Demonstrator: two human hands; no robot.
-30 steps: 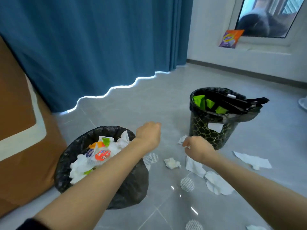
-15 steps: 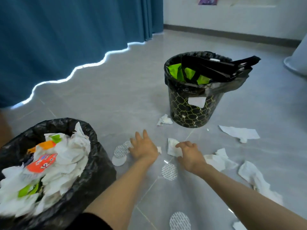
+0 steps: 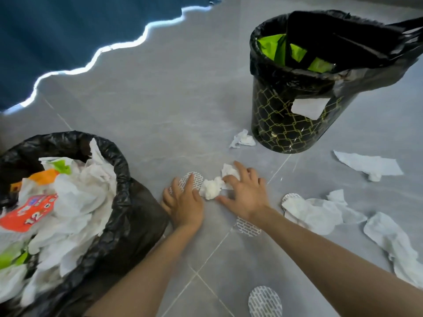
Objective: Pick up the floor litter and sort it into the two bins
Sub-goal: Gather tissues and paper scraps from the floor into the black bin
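On the grey floor, a crumpled white tissue ball lies between my two hands. My left hand rests flat with spread fingers on a round patterned pad, its thumb at the ball. Fingers spread, my right hand lies over a flat white tissue, its thumb and forefinger on either side of the ball. A black-bagged bin heaped with white tissue and wrappers stands at the left. At the upper right, a black bin with a gold pattern holds green and black items.
More litter lies around: a tissue by the patterned bin, a flat sheet at the right, a heap of tissues and another, plus round pads. A blue curtain hangs at the upper left.
The view has tilted down and closer to the floor. Both hands have come down onto the litter, and the tissue ball now lies between them.
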